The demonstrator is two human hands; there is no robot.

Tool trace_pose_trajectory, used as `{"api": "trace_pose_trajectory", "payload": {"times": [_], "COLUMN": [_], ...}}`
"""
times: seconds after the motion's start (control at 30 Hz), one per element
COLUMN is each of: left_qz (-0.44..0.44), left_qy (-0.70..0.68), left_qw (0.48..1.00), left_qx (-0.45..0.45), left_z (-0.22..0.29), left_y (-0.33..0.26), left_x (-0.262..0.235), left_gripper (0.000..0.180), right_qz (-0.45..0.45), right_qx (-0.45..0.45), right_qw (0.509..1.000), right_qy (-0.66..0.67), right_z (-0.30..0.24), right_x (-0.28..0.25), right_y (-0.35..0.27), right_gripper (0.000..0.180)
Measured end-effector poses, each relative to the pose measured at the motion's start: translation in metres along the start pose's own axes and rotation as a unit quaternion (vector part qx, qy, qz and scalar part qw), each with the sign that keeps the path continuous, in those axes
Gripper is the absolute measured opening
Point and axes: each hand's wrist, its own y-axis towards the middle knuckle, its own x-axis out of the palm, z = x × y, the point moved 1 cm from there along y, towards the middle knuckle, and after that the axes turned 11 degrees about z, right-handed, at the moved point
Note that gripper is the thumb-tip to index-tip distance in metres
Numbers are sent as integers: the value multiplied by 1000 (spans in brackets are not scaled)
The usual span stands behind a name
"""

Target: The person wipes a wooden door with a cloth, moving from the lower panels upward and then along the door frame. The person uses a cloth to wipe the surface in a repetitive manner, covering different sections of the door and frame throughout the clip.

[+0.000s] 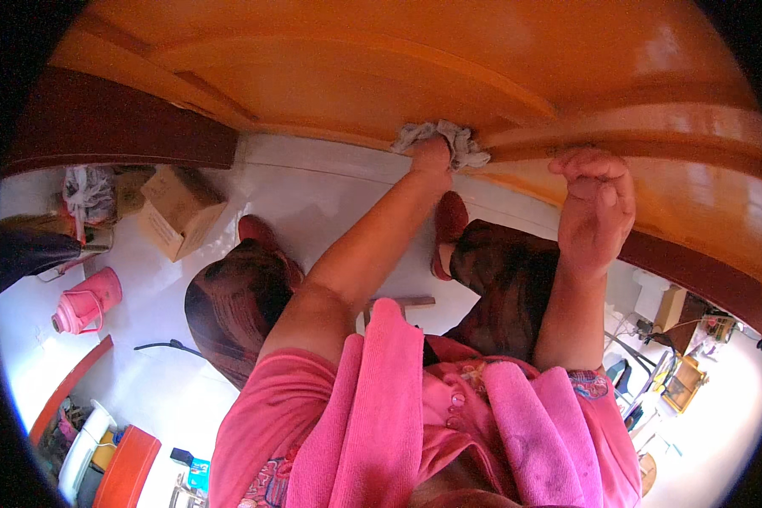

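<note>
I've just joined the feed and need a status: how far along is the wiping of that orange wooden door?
In hand: the left hand presses a crumpled grey rag against a moulding low on the glossy orange wooden door. The right hand rests on the door's ledge, holding nothing. Done: cannot tell; the upper panels shine, but no clear wiped edge shows. Left: likely the pale, duller band to the right of the rag.

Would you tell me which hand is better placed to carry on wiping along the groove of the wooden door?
The left hand: it already presses the grey rag against the wooden door at the groove. The right hand holds nothing and only rests its fingers on the panel.
</note>
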Motion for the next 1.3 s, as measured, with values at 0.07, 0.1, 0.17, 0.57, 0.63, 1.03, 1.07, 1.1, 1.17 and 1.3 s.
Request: {"api": "trace_pose_trajectory", "payload": {"times": [0.07, 0.1, 0.17, 0.57, 0.63, 1.03, 1.07, 1.1, 1.17, 1.3], "left_qz": [-36, -22, 9, -63, -43, 84, 77, 68, 52, -45], "left_qy": [-103, -88, -58, -84, -67, -27, -25, -44, -84, -141], "left_qw": [994, 996, 998, 989, 993, 992, 994, 995, 995, 988], "left_qx": [-12, -5, 17, 105, 92, 90, 79, 59, 20, -34], "left_z": [25, 39, 61, 59, 57, 20, 20, 17, 10, 13], "left_y": [-46, -74, -119, -122, -116, -65, -60, -46, -10, -1], "left_x": [24, 37, 56, 66, 63, 40, 35, 27, 6, 1], "left_gripper": [31, 30, 29, 30, 30, 33, 33, 33, 32, 33], "right_qz": [8, 19, 36, 101, 98, 95, 97, 95, 87, 102], "right_qx": [-11, -9, -8, 36, 42, 59, 59, 59, 63, 61], "right_qw": [999, 999, 998, 988, 989, 992, 992, 992, 992, 991], "right_qy": [29, 32, 44, 107, 99, 60, 55, 57, 63, 59], "right_z": [0, -2, -5, -8, -8, -5, -5, -4, 0, -1], "right_x": [-2, -3, -4, -15, -15, -5, -5, -4, -1, 0], "right_y": [2, 2, 0, 6, 6, 10, 10, 11, 11, 12], "right_gripper": [22, 22, 20, 19, 18, 17, 17, 17, 16, 19]}}
